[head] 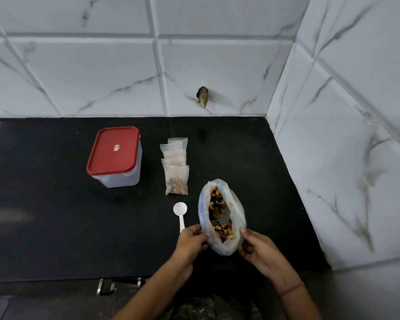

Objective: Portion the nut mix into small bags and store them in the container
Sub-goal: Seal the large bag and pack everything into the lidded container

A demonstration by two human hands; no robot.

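Now, starting big with the black countertop [56, 227]: broad and dark, hemmed by tiled wall [217, 54] behind and more tile angling in on the right. Plenty of bare surface off to the left; tighter on the right, with the front edge just under the wrists.

Over to the container [114, 157], rear left, red lid pressed on, well apart from the action.

Then the big bag [237, 211], front and right of centre, mouth gaping, nut mix [217, 204] heaped inside. Thin film, soft and floppy, no shape of its own; loaded enough, at a guess, to sag and spill if lifted by one side. Best taken at the rim, both sides at once. Left hand [191, 241] pinching the near-left rim; right hand [259, 252] curled on the near-right side, probably pinching film too, though hard to confirm with fingertips tucked behind plastic.

On to the small bags [174, 148], overlapped in a row between container and big bag, with the filled bag [177, 181] nearest.

Finally the white spoon [180, 209], just left of the big bag, handle end just beside the left fingers. Light, stiff, an easy pick by the handle.
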